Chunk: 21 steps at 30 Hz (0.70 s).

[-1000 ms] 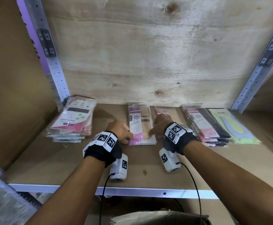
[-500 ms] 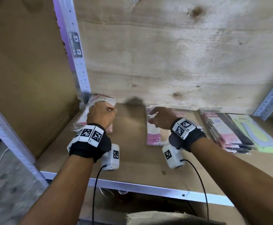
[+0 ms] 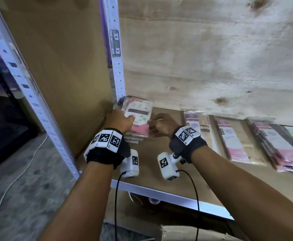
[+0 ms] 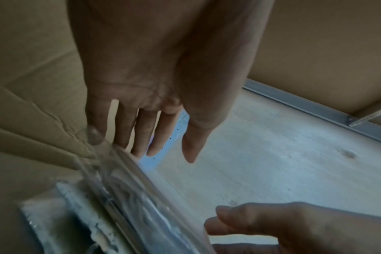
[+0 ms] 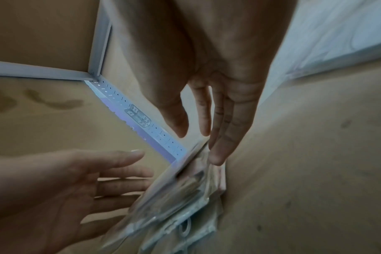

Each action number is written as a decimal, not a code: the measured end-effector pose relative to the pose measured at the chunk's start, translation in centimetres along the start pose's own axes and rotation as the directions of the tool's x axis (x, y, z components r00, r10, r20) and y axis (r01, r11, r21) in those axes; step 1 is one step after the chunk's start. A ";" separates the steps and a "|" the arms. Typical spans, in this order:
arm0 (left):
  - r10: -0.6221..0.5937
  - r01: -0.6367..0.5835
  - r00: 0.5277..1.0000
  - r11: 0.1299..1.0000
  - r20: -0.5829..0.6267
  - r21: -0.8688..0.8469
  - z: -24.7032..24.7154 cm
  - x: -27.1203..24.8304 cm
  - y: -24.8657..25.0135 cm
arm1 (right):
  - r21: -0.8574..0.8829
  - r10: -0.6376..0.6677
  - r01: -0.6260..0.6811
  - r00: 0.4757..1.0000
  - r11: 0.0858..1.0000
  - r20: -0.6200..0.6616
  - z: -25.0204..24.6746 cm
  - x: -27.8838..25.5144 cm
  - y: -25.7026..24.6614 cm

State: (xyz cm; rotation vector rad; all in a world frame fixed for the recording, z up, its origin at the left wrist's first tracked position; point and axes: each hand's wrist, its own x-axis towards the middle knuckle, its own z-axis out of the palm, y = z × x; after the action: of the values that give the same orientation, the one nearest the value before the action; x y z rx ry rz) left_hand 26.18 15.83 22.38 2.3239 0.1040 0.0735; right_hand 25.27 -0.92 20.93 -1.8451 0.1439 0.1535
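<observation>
A stack of clear-wrapped pink and white packets [image 3: 139, 117] lies in the back left corner of the brown shelf board [image 3: 159, 164]. My left hand [image 3: 123, 120] reaches its left side with straight fingers, thumb over the top packet. In the left wrist view the left hand [image 4: 154, 137] has its little finger touching the stack's plastic edge [image 4: 130, 197]. My right hand [image 3: 159, 123] is at the stack's right side. The right wrist view shows the right hand [image 5: 202, 130] with straight fingers against the stack's edge [image 5: 185, 189]. Neither hand grips anything.
Rows of long packets [image 3: 196, 129] [image 3: 232, 141] and a taller pile [image 3: 278, 150] lie along the shelf to the right. A perforated metal upright [image 3: 116, 58] and a cardboard side panel [image 3: 64, 66] close the corner. A plywood back wall [image 3: 212, 58] stands behind.
Both hands have left the middle packets and moved left to the corner stack, the left first and the right after it. The head view has swung left with them.
</observation>
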 end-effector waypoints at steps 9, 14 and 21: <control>0.149 -0.144 0.989 0.921 0.015 0.361 0.2 -1.6 1.2 | 0.065 0.045 -0.042 0.998 0.997 -0.047 -1.4 -1.1 0.7; 0.217 -0.215 0.976 0.949 0.020 0.230 0.1 -2.3 1.2 | 0.286 0.042 -0.013 0.994 0.958 -0.098 -3.9 -3.4 1.5; 0.359 -0.374 0.928 0.896 0.103 0.239 2.2 -3.9 3.5 | 0.533 0.070 -0.068 0.997 0.843 0.017 -9.1 -8.3 0.4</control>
State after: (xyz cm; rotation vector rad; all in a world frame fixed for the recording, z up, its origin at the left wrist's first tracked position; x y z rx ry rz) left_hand 22.70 11.45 23.32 2.5733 -0.3790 0.1934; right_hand 17.32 -9.61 24.51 -1.2802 0.2312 0.1429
